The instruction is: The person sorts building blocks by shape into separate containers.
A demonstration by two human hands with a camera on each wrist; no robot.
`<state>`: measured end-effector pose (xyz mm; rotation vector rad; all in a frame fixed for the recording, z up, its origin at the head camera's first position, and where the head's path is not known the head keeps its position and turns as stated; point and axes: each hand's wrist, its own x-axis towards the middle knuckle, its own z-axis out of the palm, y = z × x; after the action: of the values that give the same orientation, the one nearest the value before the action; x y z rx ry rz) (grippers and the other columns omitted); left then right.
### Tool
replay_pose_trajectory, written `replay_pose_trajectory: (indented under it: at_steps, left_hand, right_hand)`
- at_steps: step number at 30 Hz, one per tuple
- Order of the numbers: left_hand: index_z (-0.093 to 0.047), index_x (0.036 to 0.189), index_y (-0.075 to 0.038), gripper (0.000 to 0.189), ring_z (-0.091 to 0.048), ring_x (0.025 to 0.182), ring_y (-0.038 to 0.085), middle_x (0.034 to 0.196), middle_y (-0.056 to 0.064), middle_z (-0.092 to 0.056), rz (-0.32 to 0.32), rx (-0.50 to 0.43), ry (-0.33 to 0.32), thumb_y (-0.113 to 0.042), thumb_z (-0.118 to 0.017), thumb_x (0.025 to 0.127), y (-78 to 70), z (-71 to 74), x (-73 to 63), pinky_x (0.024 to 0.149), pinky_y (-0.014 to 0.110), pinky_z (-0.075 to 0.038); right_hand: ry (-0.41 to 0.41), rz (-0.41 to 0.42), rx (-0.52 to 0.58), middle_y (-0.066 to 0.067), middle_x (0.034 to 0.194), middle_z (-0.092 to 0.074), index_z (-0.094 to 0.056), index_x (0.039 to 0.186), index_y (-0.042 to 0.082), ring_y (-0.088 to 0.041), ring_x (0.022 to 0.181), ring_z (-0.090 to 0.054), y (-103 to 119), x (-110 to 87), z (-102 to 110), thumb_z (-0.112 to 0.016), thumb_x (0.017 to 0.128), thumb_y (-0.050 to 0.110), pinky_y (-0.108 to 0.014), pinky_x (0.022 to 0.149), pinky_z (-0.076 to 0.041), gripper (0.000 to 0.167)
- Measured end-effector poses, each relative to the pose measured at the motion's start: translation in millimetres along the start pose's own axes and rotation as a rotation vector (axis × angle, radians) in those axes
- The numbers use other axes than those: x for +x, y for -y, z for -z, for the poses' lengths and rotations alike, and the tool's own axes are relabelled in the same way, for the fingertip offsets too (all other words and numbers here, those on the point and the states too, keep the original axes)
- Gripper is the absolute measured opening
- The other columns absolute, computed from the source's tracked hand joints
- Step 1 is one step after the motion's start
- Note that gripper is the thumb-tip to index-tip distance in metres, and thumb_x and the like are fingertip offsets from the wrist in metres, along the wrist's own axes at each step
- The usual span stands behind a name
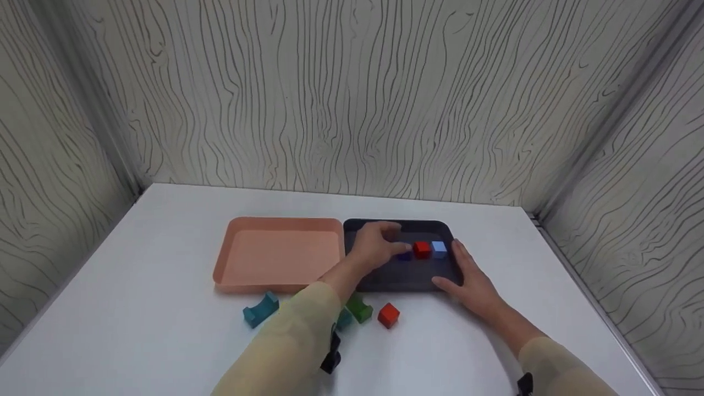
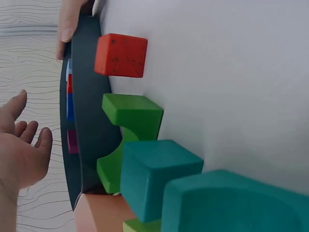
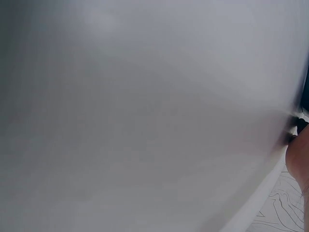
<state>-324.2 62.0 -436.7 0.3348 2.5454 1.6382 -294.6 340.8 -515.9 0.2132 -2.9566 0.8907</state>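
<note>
My left hand hovers over the dark tray, its fingers loosely bent around nothing. The left wrist view shows the same hand with its fingers spread apart. A row in the tray holds a light blue block, a red block and a dark blue block near my left fingers. In the left wrist view a purple block lies a little apart from that row. My right hand rests against the tray's right side, its fingers extended and the thumb at the front rim.
A salmon-coloured tray adjoins the dark one on the left. In front lie a loose red cube, a green notched block, a teal block and a teal curved block. Patterned walls enclose the white table.
</note>
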Motion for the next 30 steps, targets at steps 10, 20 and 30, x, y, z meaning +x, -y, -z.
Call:
replay_pose_trajectory:
  at_steps: [10, 20, 30]
  left_hand:
    - [-0.065, 0.146, -0.017, 0.057, -0.063, 0.13, 0.016, 0.139, -0.001, -0.069, -0.014, -0.092, -0.001, -0.029, -0.084, 0.094, -13.4, 15.8, -26.8, 0.104, 0.035, -0.055]
    - [-0.068, 0.142, -0.02, 0.053, -0.066, 0.125, 0.016, 0.134, -0.003, -0.071, -0.07, -0.252, 0.009, -0.03, -0.085, 0.093, -13.7, 23.3, -63.3, 0.1, 0.031, -0.058]
    - [-0.069, 0.14, -0.021, 0.053, -0.066, 0.126, 0.019, 0.132, -0.006, -0.072, -0.025, -0.28, 0.033, -0.032, -0.086, 0.092, -5.8, 21.7, -93.1, 0.102, 0.035, -0.057]
  right_hand:
    - [0.017, -0.022, -0.006, -0.016, 0.178, -0.002, -0.002, 0.172, 0.016, -0.044, 0.162, -0.006, 2.0, 2.1, 0.7, -0.065, 0.095, 0.07, -0.064, 0.127, -0.014, 0.113]
    - [0.013, -0.004, 0.001, -0.015, 0.178, -0.002, -0.002, 0.172, 0.017, -0.044, 0.162, -0.006, 0.2, 1.4, 1.9, -0.066, 0.097, 0.066, -0.065, 0.126, -0.014, 0.11]
    - [0.016, -0.003, 0.011, -0.015, 0.178, -0.002, -0.002, 0.172, 0.017, -0.045, 0.161, -0.006, -1.3, 2.1, 0.0, -0.067, 0.096, 0.067, -0.067, 0.126, -0.013, 0.111]
